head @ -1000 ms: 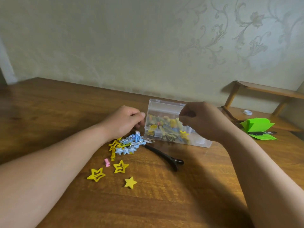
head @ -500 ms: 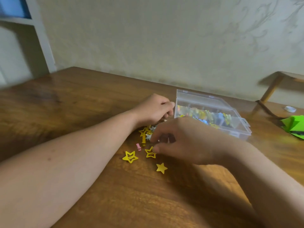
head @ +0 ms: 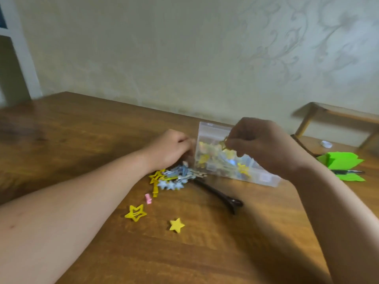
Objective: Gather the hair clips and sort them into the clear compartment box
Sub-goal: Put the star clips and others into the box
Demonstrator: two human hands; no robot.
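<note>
My right grip (head: 264, 148) held a yellow star clip (head: 223, 143), pinched between thumb and fingertips, directly above the far-left part of the clear box (head: 266, 179). The box lay beneath the clip and extended toward me. Its long axis ran from far-left to near-right across the tabletop (head: 205, 253). By my judgement, the coming release called for a short descent only, with no sideways travel. Which compartment sat under the clip could not be read through the blur.

My left grip (head: 170, 148) rested curled against the left wall of the box, just above the pile of clips (head: 174, 178). I could not tell whether it held anything.

Loose items to be gathered:
- an outlined yellow star (head: 135, 212), a solid yellow star (head: 176, 225) and a pink clip (head: 148, 198), all on the left grip's side
- a long black clip (head: 217, 193), lying between the two arms
</note>
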